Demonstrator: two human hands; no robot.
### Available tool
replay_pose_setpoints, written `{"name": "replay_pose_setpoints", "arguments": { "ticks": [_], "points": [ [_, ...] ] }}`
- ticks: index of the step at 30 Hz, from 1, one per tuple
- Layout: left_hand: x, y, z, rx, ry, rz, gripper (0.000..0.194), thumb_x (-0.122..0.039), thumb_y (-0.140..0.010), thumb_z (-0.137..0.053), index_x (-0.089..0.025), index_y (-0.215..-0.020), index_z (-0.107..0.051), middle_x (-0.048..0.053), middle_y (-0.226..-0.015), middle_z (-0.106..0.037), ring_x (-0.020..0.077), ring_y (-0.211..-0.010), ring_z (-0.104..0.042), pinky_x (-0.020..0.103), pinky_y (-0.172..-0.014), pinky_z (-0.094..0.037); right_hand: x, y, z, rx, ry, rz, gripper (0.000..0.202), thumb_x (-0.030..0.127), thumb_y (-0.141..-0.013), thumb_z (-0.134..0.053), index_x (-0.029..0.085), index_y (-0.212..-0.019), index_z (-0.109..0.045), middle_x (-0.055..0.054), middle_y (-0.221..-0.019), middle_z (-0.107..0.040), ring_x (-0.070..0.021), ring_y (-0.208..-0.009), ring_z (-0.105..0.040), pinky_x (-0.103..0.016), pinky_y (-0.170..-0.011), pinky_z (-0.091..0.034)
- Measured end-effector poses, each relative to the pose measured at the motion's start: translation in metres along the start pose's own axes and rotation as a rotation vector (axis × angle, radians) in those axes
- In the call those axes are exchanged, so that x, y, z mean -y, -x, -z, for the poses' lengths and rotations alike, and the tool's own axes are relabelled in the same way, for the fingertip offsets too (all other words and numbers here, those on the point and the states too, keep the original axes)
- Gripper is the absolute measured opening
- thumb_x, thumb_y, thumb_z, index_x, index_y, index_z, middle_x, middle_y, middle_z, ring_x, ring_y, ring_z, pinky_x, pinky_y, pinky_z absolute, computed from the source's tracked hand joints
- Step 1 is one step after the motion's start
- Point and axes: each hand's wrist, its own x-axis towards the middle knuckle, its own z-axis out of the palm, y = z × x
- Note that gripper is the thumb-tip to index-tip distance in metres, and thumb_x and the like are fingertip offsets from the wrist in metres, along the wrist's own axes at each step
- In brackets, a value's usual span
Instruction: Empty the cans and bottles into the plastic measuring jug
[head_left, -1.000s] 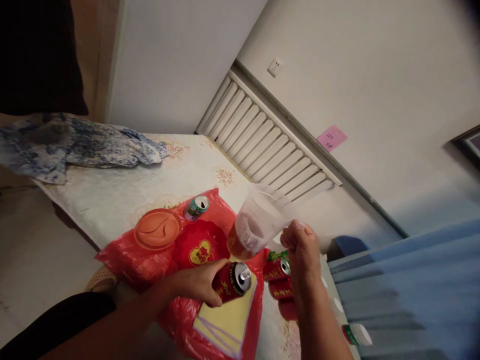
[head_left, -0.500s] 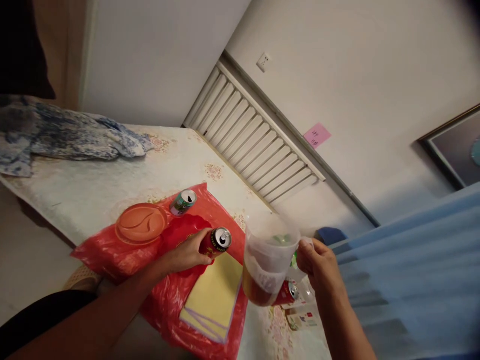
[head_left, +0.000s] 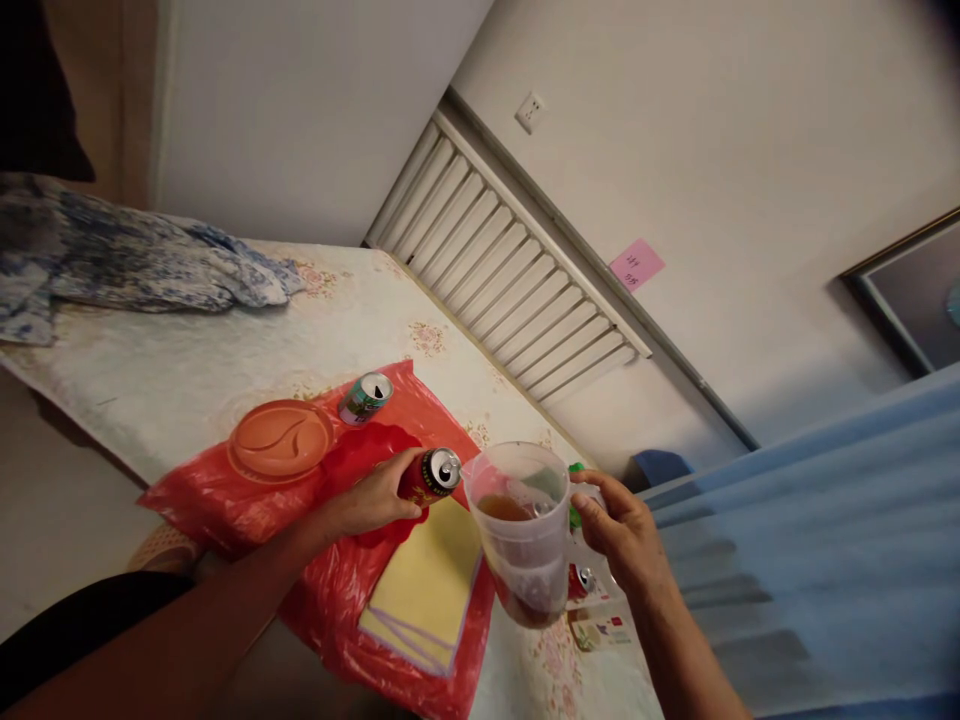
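My left hand (head_left: 382,493) is wrapped round a dark red and black can (head_left: 433,476) with an opened top, above a red scalloped tray (head_left: 352,455). In my right hand (head_left: 619,520) is the handle of a clear plastic pitcher (head_left: 529,560) with brown liquid inside. The pitcher tilts toward the can, its spout beside the can's top; no stream shows between them. Below the can lies a folded yellow cloth (head_left: 427,590). A green can (head_left: 366,398) and an orange lid-like disc (head_left: 281,440) stand on the red plastic sheet (head_left: 247,515).
Behind the pitcher are a red can (head_left: 581,580), a green-capped bottle (head_left: 576,500) and a clear container with a label (head_left: 600,630). A patterned cloth (head_left: 172,265) lies at the table's far left. A radiator (head_left: 510,270) and blue curtain (head_left: 810,540) border the table.
The pitcher has moved left toward the can and changed its tilt, with its liquid now showing near the spout. My right hand has shifted left with it. My left hand has barely moved.
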Motion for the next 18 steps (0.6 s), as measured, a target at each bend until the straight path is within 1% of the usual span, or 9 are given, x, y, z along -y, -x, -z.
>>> {"name": "replay_pose_setpoints", "arguments": {
  "ticks": [3,8,15,18],
  "points": [
    [-0.002,0.001,0.000,-0.012,-0.016,0.006,0.073,-0.016,-0.062,-0.068,-0.023,-0.133,-0.049,0.008,-0.132,-0.063,0.0298,-0.123,-0.058,0.039,-0.105,-0.046,0.002,-0.004,-0.001,0.037,0.029,-0.017,0.039,0.050,-0.071,-0.078,0.020,-0.096,-0.074,0.006,-0.051,-0.047,-0.0092,-0.042,-0.038,-0.022,-0.039,-0.030],
    [-0.003,0.001,0.001,-0.017,-0.012,-0.005,0.071,-0.015,-0.063,-0.068,-0.023,-0.131,-0.049,0.008,-0.133,-0.063,0.0286,-0.123,-0.058,0.037,-0.105,-0.046,0.007,-0.008,-0.004,0.095,0.097,-0.023,0.035,0.047,-0.074,-0.076,0.020,-0.096,-0.073,0.005,-0.052,-0.048,-0.0100,-0.046,-0.041,-0.022,-0.043,-0.032],
    [-0.005,0.002,0.000,-0.037,-0.029,0.001,0.071,-0.017,-0.062,-0.068,-0.022,-0.130,-0.050,0.008,-0.131,-0.064,0.0294,-0.121,-0.059,0.037,-0.103,-0.047,0.007,-0.011,-0.006,0.131,0.168,0.001,0.033,0.046,-0.077,-0.073,0.021,-0.097,-0.073,0.005,-0.053,-0.049,-0.0114,-0.049,-0.043,-0.023,-0.047,-0.034],
    [-0.007,0.003,0.001,-0.023,-0.021,-0.001,0.068,-0.017,-0.064,-0.067,-0.021,-0.130,-0.050,0.008,-0.130,-0.064,0.0283,-0.121,-0.060,0.036,-0.102,-0.047,0.006,-0.012,-0.006,0.138,0.171,-0.001,0.033,0.046,-0.077,-0.074,0.021,-0.099,-0.073,0.005,-0.054,-0.050,-0.0121,-0.050,-0.044,-0.024,-0.047,-0.035]
  ]
}}
